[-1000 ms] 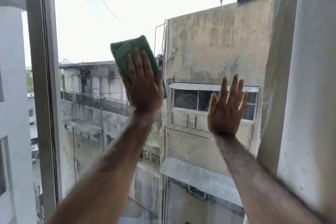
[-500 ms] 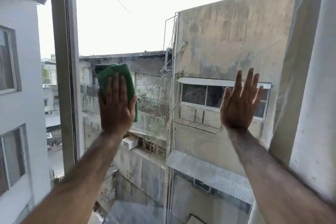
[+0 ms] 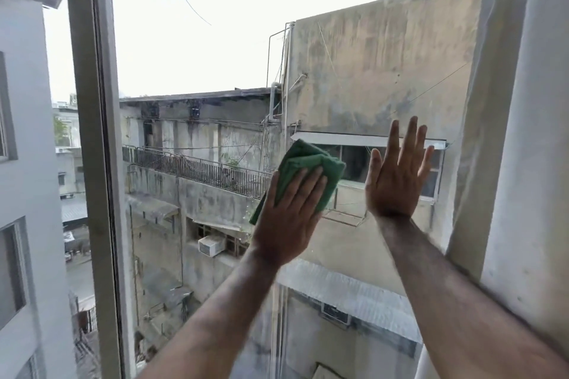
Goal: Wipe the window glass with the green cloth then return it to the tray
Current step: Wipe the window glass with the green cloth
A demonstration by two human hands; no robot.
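Note:
My left hand presses a folded green cloth flat against the window glass near the middle of the pane. The cloth sticks out above and to the left of my fingers. My right hand lies flat on the glass just to the right of the cloth, fingers spread and pointing up, holding nothing. The tray is not in view.
A grey vertical window frame bounds the pane on the left. A pale wall or curtain edge bounds it on the right, close to my right forearm. Outside buildings show through the glass.
My left hand slid the cloth from the left side of the pane rightward, close to my right hand. The right hand stayed flat on the glass.

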